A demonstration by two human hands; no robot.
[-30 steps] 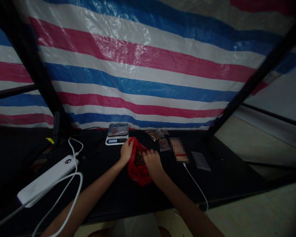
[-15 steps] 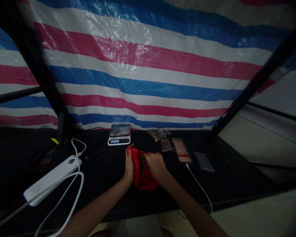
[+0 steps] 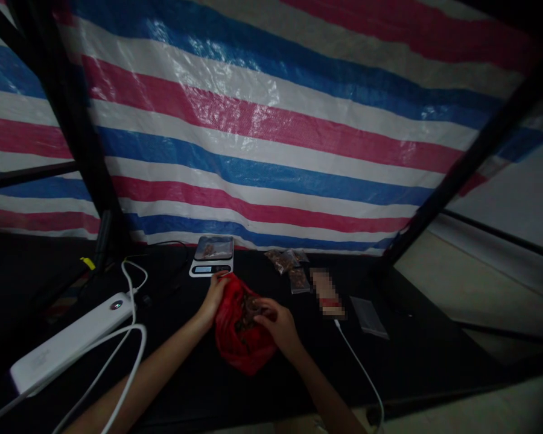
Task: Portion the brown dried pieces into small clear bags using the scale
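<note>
A red plastic bag (image 3: 239,346) with dark brown pieces inside lies on the black table (image 3: 199,380). My left hand (image 3: 213,296) grips the bag's upper left rim and holds it apart. My right hand (image 3: 277,322) is at the bag's mouth, fingers pinched together among the brown pieces; what they hold is too small to make out. Behind the bag stands a small digital scale (image 3: 212,255) with a clear packet of brown pieces on its platform.
Several small clear packets (image 3: 289,264) of brown pieces lie right of the scale. A blurred flat object (image 3: 327,292) with a white cable sits further right, beside a clear bag (image 3: 367,315). A white power strip (image 3: 67,340) with cables is at left. A striped tarp (image 3: 271,132) hangs behind.
My left hand has shifted up along the bag's rim, pulling the mouth wider. My right hand has moved down into the bag's mouth. The camera has tilted slightly.
</note>
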